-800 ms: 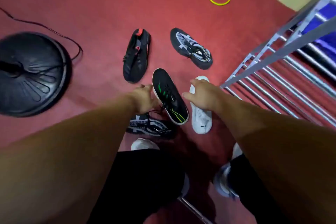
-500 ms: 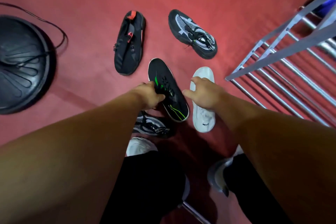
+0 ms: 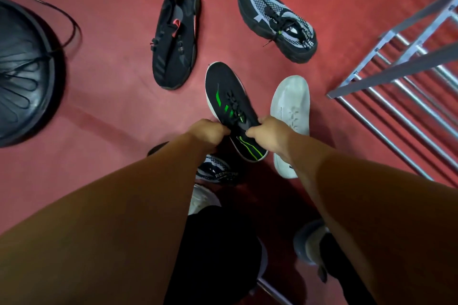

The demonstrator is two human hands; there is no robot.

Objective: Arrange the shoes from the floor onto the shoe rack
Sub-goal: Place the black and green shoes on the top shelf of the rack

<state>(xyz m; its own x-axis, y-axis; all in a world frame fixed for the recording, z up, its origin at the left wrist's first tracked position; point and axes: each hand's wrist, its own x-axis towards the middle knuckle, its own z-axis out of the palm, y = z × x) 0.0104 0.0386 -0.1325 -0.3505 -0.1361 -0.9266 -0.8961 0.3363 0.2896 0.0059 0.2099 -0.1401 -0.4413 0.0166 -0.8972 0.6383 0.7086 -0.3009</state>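
Fingers (image 3: 224,131) of left hand (image 3: 209,132) and right hand (image 3: 269,131) clamped on green-striped shoe (image 3: 230,96); white shoe (image 3: 292,104) just right; rack (image 3: 396,71) farther right.

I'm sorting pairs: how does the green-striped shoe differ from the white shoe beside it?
The green-striped shoe is black with green stripes; the white shoe is plain white. The left hand and right hand grip the green-striped shoe; the white shoe lies on the floor. Both point toes away, off the rack.
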